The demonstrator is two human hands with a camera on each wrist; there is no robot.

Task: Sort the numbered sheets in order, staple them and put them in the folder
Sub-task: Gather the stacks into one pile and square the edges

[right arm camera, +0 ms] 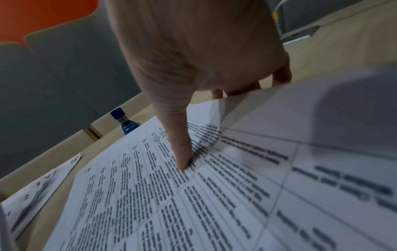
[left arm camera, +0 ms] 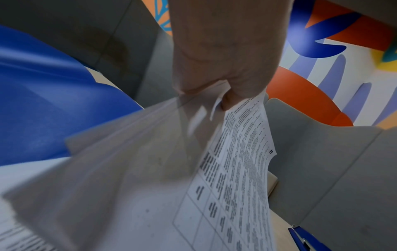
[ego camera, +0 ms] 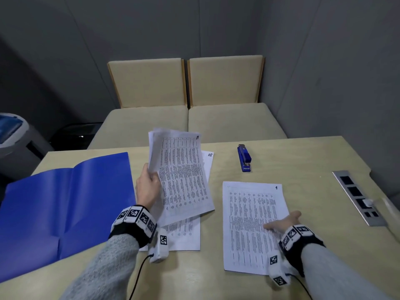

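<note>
My left hand [ego camera: 149, 182] [left arm camera: 225, 51] grips the left edge of a bundle of printed sheets [ego camera: 184, 176] [left arm camera: 150, 169], tilted up off the table, with the top one marked 11. Under it a sheet marked 25 [ego camera: 186, 234] lies flat. To the right lies a sheet marked 1 [ego camera: 249, 224] [right arm camera: 193, 203]. My right hand [ego camera: 283, 221] [right arm camera: 193, 51] pinches its right edge, thumb on the print and fingers under the lifted edge. An open blue folder [ego camera: 65, 208] [left arm camera: 43, 101] lies at the left. A blue stapler [ego camera: 244, 158] [right arm camera: 125, 122] sits at the back.
The light wooden table [ego camera: 303, 161] has a metal socket strip [ego camera: 359, 198] set in near its right edge, with a white plug and cable. Two beige chairs [ego camera: 188, 122] stand beyond the far edge. A grey bin [ego camera: 13, 135] stands at the far left.
</note>
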